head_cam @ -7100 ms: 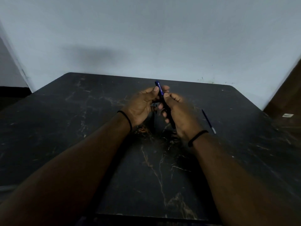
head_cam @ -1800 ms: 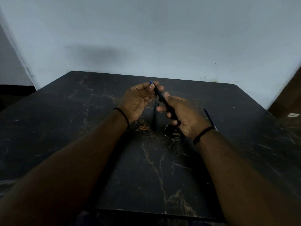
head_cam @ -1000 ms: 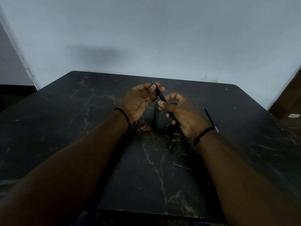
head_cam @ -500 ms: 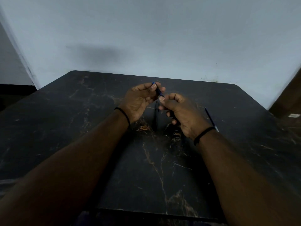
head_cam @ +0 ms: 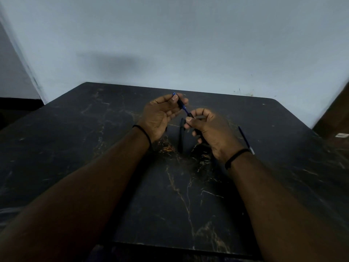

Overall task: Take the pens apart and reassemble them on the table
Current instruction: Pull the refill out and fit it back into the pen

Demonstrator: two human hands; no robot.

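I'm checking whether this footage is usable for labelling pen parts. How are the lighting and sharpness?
Head view: dim, flat light; the dark pen piece nearly blends into the black table; the hands look slightly soft; wide-angle bending at the edges; a soft shadow on the wall.

The table [head_cam: 94, 148] has a dark, polished stone look — black marble with pale and rust-coloured veins, giving back only a dull sheen. The pen [head_cam: 186, 108], pinched between the left hand [head_cam: 158, 116] and right hand [head_cam: 209, 129], looks like smooth plastic, blue with a slight gloss and black where the fingers cover it; a second black piece [head_cam: 181, 135] on the table is matt, and the refill [head_cam: 245, 138] is a thin smooth tube with a pale tip. The wall [head_cam: 170, 44] is flat, matt paint — scuffed near the table edge — and each wrist wears a thin black band [head_cam: 236, 157], material unclear.
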